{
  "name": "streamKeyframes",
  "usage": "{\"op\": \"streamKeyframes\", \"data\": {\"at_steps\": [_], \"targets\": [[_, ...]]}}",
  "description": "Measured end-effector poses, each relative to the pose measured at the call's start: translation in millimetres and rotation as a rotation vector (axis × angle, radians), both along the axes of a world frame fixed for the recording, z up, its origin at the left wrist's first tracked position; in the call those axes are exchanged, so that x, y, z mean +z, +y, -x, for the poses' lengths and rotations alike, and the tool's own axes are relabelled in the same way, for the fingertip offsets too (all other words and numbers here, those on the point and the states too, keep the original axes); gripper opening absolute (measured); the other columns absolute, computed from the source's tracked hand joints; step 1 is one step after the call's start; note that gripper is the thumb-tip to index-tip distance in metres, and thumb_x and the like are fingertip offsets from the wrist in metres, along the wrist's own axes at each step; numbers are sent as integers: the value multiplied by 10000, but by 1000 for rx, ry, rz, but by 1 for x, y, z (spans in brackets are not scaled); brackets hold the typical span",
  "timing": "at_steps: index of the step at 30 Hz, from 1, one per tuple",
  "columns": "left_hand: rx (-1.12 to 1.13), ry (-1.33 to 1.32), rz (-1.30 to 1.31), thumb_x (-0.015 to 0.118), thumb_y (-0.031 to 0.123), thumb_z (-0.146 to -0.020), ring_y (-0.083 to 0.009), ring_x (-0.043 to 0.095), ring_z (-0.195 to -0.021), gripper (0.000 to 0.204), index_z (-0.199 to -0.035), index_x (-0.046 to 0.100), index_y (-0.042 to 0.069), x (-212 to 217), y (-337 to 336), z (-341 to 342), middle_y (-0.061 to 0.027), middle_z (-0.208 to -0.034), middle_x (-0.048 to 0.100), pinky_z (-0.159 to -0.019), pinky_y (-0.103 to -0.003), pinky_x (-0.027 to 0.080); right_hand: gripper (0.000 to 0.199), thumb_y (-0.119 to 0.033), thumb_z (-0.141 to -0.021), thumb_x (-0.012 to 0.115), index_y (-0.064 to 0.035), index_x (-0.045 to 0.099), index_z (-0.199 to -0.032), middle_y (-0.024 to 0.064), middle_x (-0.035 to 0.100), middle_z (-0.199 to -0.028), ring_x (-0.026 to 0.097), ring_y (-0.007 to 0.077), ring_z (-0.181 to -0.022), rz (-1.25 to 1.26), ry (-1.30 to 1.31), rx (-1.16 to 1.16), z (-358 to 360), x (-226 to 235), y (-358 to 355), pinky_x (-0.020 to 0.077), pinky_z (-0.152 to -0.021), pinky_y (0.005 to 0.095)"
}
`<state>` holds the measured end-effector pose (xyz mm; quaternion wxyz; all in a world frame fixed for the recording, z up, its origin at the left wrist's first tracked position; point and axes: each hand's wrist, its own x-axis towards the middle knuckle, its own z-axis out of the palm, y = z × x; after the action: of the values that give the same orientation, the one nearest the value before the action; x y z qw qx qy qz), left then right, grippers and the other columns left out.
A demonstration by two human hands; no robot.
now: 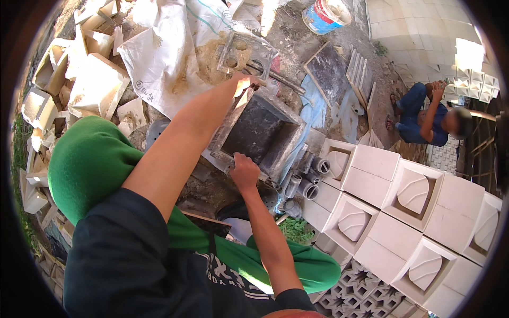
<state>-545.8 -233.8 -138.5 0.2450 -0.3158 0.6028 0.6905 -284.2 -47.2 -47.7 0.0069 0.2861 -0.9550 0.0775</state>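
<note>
Open grey box (260,130) sits btwn hands, L hand (250,82) at far rim (can't tell finger closure), R hand (245,172) w/ fingers curled on near rim, prob. for opp.-side control.

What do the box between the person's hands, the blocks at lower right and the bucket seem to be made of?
Box: perhaps concrete or metal; dark, scuffed inside, with a rough, crusted grey rim hiding the base material.
Blocks: likely cast plaster or concrete; matte, cream, crisp-edged.
Bucket: probably plastic; smooth, blue and red wall, pale residue around the top.
</note>
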Motion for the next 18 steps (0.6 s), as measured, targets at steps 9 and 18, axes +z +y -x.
{"op": "streamKeyframes", "data": {"at_steps": [9,18], "targets": [[145,8,-249,668,497,-821,-200,671,-811,385,-950,691,135,-17,-67,18,-56,-911,706,-679,-369,501,317,-128,-636,693,-123,600,-938,29,611,-803,639,237,-749,7,-44,23,1,-1,-22,530,-611,385],[-859,790,852,732,230,-737,-331,647,-1015,450,-1181,665,204,75,-62,41,-98,-1036,696,-845,-446,517,345,-117,-620,685,-117,616,-958,28,636,-834,646,235,-751,-2,-17,0,1,-3,-7,532,-611,372]]}}
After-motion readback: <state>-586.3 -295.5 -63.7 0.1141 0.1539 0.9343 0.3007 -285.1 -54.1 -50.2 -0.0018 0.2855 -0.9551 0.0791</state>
